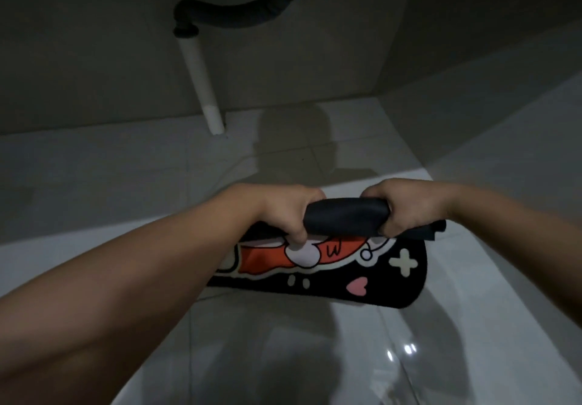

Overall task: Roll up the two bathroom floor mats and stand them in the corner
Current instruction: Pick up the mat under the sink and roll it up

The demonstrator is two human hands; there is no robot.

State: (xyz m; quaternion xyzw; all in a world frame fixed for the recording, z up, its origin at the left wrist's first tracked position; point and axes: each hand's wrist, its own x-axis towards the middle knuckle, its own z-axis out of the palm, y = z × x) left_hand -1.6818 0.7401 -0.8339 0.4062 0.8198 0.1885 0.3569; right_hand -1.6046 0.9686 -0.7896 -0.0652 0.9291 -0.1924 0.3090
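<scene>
Right now the mat [330, 266] lies on the pale tiled floor [283, 357] directly in front of the person, and its rolled part runs from left to right, across the line of the two forearms. The roll [345, 217] is the far edge of the mat; the flat part, still unrolled, stretches from the roll toward the person and shows a cartoon print with an orange shape, a white cross and a pink heart. So the roll must travel toward the body, I think, and both hands must turn it at the same rate, otherwise it will come out as a cone.

The left hand [283, 212] is curled closed over the left end of the roll, with the fingertips pressing down on the printed face just below it. The right hand [406, 208] is also closed around the right end (a loose corner of dark material sticks out beside it, and I cannot tell if it is well tucked in). Both hands are about equally near to the roll, one at each end.

Only one mat is visible; the second is not in view. The corner of the walls [382, 96] lies beyond the roll, a little to the right, and a white pipe [203, 80] meets the floor further left.
</scene>
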